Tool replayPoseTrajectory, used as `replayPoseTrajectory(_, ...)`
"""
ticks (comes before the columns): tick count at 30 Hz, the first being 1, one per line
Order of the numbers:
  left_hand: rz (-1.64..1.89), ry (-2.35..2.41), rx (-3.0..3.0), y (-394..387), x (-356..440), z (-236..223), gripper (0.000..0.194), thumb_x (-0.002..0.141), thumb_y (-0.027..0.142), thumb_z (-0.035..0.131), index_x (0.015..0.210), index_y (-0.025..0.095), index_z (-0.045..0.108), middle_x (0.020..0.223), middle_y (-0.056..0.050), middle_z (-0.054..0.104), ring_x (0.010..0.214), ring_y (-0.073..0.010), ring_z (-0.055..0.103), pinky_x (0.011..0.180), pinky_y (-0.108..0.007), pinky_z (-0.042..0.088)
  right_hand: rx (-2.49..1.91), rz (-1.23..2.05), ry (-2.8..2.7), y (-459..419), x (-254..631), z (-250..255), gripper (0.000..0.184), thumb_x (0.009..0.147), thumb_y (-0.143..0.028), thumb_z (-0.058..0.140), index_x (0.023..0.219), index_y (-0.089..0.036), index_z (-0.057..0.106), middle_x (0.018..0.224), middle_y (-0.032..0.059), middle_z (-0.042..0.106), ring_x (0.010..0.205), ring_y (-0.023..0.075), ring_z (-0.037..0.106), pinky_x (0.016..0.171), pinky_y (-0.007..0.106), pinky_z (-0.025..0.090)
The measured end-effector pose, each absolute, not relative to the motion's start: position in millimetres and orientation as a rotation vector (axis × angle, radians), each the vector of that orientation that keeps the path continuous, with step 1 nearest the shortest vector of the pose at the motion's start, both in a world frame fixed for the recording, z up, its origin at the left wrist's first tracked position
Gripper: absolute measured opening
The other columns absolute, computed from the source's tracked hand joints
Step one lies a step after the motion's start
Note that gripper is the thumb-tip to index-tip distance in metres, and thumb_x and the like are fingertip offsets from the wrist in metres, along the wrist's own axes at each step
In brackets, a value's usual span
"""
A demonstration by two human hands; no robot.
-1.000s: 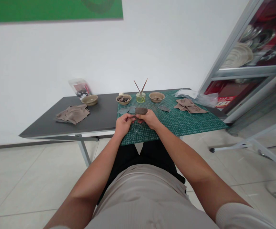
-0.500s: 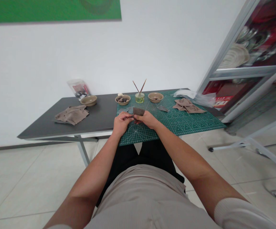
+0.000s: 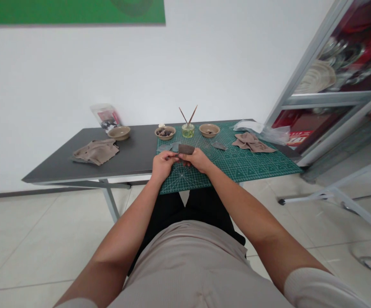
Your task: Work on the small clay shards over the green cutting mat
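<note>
My left hand [image 3: 162,166] and my right hand [image 3: 197,160] are close together over the green cutting mat [image 3: 252,160]. Fingers of my right hand are closed around a brown-grey curled strip [image 3: 186,149], by its look a piece of sandpaper. Thumb and fingers of my left hand are pinched together just left of the strip; whatever is between them is too small and covered to name. Behind the hands lie flat grey pieces [image 3: 169,148], partly hidden. Another grey piece [image 3: 219,146] lies on the mat to the right.
Further back stand a bowl of small brown and dark pieces [image 3: 165,133], a glass jar with two brushes [image 3: 188,130] and a bowl with a few bits [image 3: 209,130]. Brown cloths [image 3: 97,152] [image 3: 252,142], another bowl [image 3: 119,133] and plastic bags [image 3: 277,134] lie toward the sides.
The view has shifted slightly. Both hands stay together over the mat, with the brown-grey strip still in my right hand and turned a little.
</note>
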State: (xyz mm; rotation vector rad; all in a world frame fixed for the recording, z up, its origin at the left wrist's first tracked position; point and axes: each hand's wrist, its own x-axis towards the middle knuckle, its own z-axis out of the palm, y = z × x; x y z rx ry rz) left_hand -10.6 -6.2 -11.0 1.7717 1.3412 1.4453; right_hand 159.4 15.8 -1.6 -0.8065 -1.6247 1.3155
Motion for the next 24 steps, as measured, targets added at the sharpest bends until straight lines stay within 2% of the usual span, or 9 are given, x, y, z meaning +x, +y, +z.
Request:
replayPoseTrajectory(6, 1.413, 1.520, 2.090, -13.1, -5.5, -12.5, 0.016, 0.078, 0.013, 0.054, 0.074, 0.020, 0.067, 0.080, -0.003, 0.068, 0.079, -0.0166, 0.062, 0.077, -0.029, 0.048, -0.941, 1.248, -1.697, 15.6, 157.0, -1.4, 0.042, 0.069, -0.054, 0.076, 0.077, -0.013, 0.068, 0.051, -0.0021, 0.057, 0.044, 0.0093, 0.049, 0.041, 0.021, 0.036)
replayPoseTrajectory(11, 1.417, 1.529, 2.096, -13.3, -5.3, -14.2, 0.013, 0.079, 0.014, 0.056, 0.077, 0.021, 0.068, 0.084, -0.003, 0.069, 0.084, -0.0184, 0.063, 0.083, -0.031, 0.049, -0.886, 1.279, -1.655, 16.0, 158.0, -4.3, 0.043, 0.070, -0.056, 0.073, 0.076, -0.013, 0.068, 0.054, 0.0006, 0.061, 0.046, 0.0109, 0.053, 0.041, 0.021, 0.038)
replayPoseTrajectory(24, 1.330, 1.625, 2.196, -13.3, -1.0, -16.8, 0.015, 0.080, 0.011, 0.053, 0.073, 0.021, 0.062, 0.085, -0.005, 0.068, 0.087, -0.0202, 0.062, 0.082, -0.032, 0.048, -1.016, 1.186, -1.769, 21.4, 153.2, -9.0, 0.044, 0.069, -0.059, 0.075, 0.071, -0.015, 0.065, 0.050, 0.0006, 0.062, 0.044, 0.0137, 0.057, 0.040, 0.024, 0.045)
